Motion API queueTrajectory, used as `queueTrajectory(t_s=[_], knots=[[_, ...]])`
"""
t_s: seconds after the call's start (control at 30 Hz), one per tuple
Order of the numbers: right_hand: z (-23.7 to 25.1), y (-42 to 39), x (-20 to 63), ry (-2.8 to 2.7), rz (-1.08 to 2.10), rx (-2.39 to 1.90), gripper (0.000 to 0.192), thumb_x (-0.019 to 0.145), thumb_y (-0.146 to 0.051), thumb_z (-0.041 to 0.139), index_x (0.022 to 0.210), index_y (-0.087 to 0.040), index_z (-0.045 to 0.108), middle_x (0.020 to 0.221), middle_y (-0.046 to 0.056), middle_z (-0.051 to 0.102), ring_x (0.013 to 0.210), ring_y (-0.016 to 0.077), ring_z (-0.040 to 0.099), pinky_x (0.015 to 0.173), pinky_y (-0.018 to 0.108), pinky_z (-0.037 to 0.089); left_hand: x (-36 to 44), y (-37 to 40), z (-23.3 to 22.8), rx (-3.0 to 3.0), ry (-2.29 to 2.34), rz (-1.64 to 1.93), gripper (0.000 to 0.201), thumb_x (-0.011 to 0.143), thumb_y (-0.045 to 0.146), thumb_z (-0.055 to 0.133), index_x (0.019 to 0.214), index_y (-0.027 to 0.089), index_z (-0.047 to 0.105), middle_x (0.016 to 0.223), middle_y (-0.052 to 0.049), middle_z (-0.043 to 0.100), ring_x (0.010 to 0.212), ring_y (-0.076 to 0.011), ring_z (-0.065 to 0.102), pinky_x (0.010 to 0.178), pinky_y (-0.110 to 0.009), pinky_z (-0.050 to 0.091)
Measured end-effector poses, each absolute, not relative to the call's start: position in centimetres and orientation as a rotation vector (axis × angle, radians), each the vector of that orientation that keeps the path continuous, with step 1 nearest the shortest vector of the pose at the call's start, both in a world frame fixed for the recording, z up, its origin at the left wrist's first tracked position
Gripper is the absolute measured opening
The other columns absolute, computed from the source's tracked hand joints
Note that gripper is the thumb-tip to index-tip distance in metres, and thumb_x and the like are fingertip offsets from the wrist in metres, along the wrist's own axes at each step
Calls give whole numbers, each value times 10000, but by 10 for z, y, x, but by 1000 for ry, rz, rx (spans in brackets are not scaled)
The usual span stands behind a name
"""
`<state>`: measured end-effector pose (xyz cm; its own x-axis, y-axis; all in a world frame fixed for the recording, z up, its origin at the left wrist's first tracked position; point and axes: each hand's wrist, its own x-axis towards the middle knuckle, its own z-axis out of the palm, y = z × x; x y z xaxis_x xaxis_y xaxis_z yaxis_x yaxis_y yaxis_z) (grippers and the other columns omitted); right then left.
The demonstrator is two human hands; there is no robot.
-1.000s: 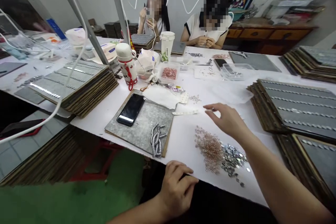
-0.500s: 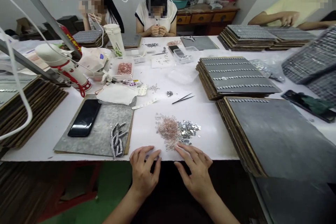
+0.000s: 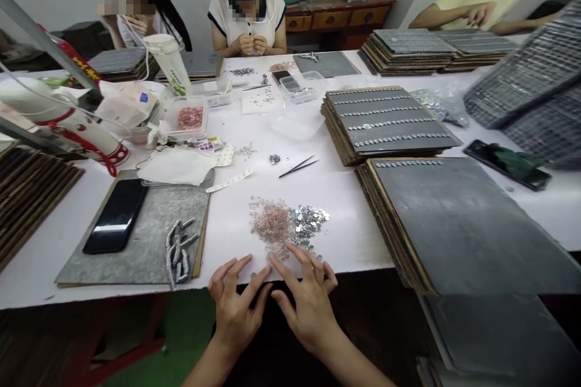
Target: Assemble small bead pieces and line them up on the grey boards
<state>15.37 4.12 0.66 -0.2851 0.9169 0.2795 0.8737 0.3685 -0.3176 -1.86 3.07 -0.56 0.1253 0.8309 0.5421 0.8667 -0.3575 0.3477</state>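
Observation:
My left hand (image 3: 236,302) is at the table's near edge, open, with fingers spread and fingertips over the edge. A small disc (image 3: 253,276) shows beside its index finger. My right hand (image 3: 308,299), also open, reaches the near side of a heap of small pinkish clear pieces (image 3: 271,222); its fingertips seem to touch the loose ones there. Against that heap lies a pile of shiny silver discs (image 3: 308,219). Black tweezers (image 3: 298,167) rest farther back, next to a small silver cluster (image 3: 275,159). I see nothing held in either hand, though the undersides of the fingers are hidden.
To the right stand stacked grey boards (image 3: 454,211), the nearest with one short row of discs. Behind it, another stack (image 3: 385,115) carries several rows. At left, a grey board (image 3: 136,266) bears a phone (image 3: 117,214) and silver strips (image 3: 179,251). Several people sit beyond.
The view has swung right, so things appear farther left. My right hand has moved closer to my left, its fingers reaching in at the heap's near edge.

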Motion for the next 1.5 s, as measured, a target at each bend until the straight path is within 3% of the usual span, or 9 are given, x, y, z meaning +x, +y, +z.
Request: queueTrajectory(t_s=[0.4, 0.53, 0.6, 0.8, 0.97, 1.13, 1.23, 1.4, 1.5], knots=[[11, 43, 156, -2169, 221, -1543, 340, 903, -439, 507, 1233, -412, 583, 1431, 30, 445, 1215, 304, 434, 959, 493, 287, -17, 19, 1, -2280, -1721, -1342, 228, 787, 81, 694, 927, 259, 725, 759, -13, 650, 747, -172, 570, 792, -352, 420], [15, 42, 163, -2065, 326, -1554, 340, 918, -398, 481, 1246, -386, 570, 1359, 47, 491, 1186, 292, 439, 946, 477, 305, -12, 11, 10, -2356, -2032, -1902, 130, 815, 120, 662, 881, 217, 717, 632, 14, 593, 562, -114, 505, 542, -238, 403], [17, 37, 164, -2035, 439, -1480, 330, 917, -419, 471, 1227, -379, 578, 1317, 46, 509, 1165, 282, 446, 924, 456, 326, -9, 9, 12, -2206, -2403, -2256, 37, 811, 203, 690, 788, 196, 718, 623, 11, 588, 549, -101, 486, 520, -218, 394], [21, 24, 155, -2041, 693, -1284, 286, 916, -481, 459, 1053, -311, 644, 1177, 40, 565, 1084, 243, 487, 878, 418, 348, 3, 5, 15, -1126, -3119, -3154, 245, 612, 355, 857, 683, 168, 714, 549, 45, 510, 494, -53, 373, 491, -192, 316], [21, 22, 151, -1946, 658, -1302, 168, 886, -316, 545, 773, -269, 659, 1023, 21, 603, 980, 212, 517, 822, 387, 353, 7, 2, 19, -1026, -3258, -3195, 279, 634, 365, 843, 673, 145, 675, 540, 49, 478, 482, -43, 331, 475, -192, 264], [18, 24, 162, -1800, 537, -1346, 180, 861, -287, 551, 705, -250, 635, 929, 26, 595, 899, 205, 530, 762, 372, 370, 7, 1, 18, -1151, -3294, -3078, 300, 655, 380, 827, 685, 135, 655, 502, 67, 414, 465, -40, 299, 461, -199, 212], [16, 25, 169, -1731, 435, -1394, 176, 882, -301, 530, 752, -256, 641, 926, 36, 584, 899, 210, 525, 781, 384, 373, 7, 0, 16, -1206, -3316, -3001, 298, 652, 381, 827, 715, 130, 678, 509, 60, 436, 468, -40, 315, 467, -202, 210], [13, 25, 169, -1990, 361, -1216, 235, 860, -422, 591, 1051, -315, 677, 1028, 42, 605, 968, 224, 517, 841, 389, 391, 8, 0, 16, -1170, -3354, -3023, 302, 641, 384, 830, 723, 131, 685, 522, 58, 451, 474, -43, 317, 470, -200, 231], [13, 26, 165, -1965, 326, -1199, 133, 864, -329, 620, 965, -354, 701, 953, 13, 633, 925, 199, 521, 828, 370, 396, 7, 1, 16, -1183, -3334, -3084, 290, 646, 374, 830, 708, 135, 679, 531, 56, 461, 480, -46, 328, 473, -198, 245]])
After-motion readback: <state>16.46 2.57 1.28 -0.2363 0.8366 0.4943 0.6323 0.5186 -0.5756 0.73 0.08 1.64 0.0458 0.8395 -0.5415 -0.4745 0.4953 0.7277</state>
